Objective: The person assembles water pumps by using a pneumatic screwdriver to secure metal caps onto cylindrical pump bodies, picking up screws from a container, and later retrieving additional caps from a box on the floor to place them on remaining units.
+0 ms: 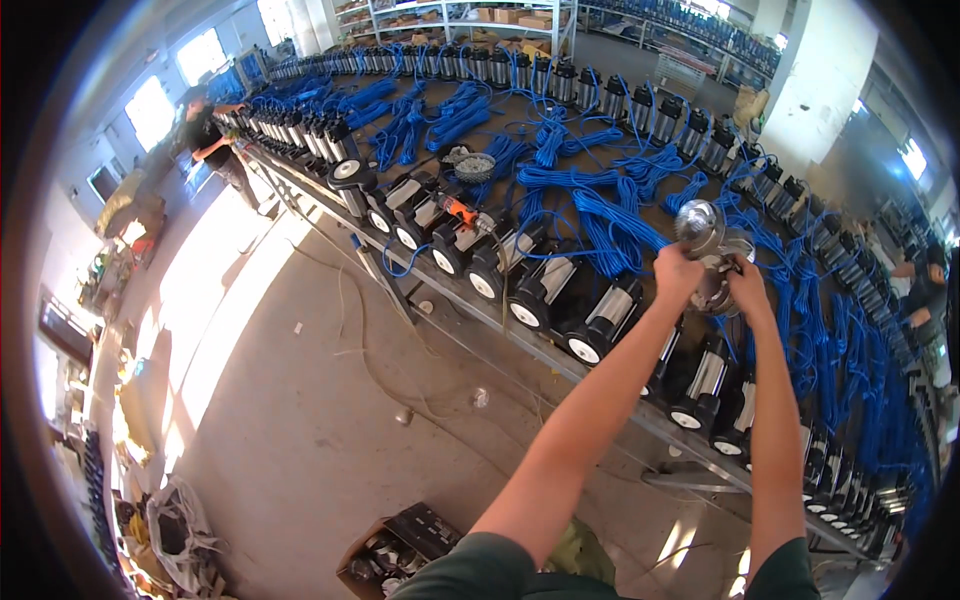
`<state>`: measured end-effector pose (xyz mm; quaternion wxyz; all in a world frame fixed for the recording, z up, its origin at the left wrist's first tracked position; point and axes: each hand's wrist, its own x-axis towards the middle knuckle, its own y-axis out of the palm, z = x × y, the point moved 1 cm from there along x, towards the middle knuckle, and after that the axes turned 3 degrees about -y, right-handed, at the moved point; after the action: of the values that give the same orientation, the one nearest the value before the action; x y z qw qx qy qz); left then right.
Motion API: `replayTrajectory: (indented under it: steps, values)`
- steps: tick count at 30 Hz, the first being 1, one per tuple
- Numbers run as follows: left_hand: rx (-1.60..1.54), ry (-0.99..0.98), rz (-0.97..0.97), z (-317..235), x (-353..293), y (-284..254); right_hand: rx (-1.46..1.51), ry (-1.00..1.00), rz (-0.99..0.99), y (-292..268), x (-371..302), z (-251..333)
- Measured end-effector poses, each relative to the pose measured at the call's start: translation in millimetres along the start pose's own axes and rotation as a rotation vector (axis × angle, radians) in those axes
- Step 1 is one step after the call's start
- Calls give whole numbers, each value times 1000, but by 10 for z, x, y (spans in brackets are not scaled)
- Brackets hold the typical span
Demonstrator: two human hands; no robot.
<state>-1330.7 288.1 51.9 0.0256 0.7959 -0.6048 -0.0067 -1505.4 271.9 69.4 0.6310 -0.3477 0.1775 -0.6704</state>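
Both my arms reach out over the long bench. My left hand (680,275) is closed on a shiny round metal part (699,226), dome-like and silvery. My right hand (746,287) grips the shiny metal pieces from the other side. More rounded metal (713,288) shows between the hands; how many pieces there are, I cannot tell. Beneath and beside them lie coils of blue cable (615,225). Along the near bench edge, steel-bodied pumps with black ends lie on their sides, one pump (607,322) just left of my forearm.
An orange power tool (460,210) rests on the pumps, near a bowl of small parts (474,167). Upright pumps (665,120) line the far edge. A box of metal parts (400,550) sits on the floor, where hoses trail. A person (212,140) stands at far left; another is at far right.
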Motion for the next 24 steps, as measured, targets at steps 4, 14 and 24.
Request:
replayTrajectory:
  steps: [4, 14, 24]
  values:
    - [102, 251, -206, 130, -53, 88, -42, 84, 201, -94, 686, -988]
    - [572, -823, -669, 2969, -4654, -3966, 80, -453, 224, 2356, -2015, 1593]
    - [771, -1124, -1082, 5586, -6614, -5971, -406, -236, 1430, 6099, -4402, 34]
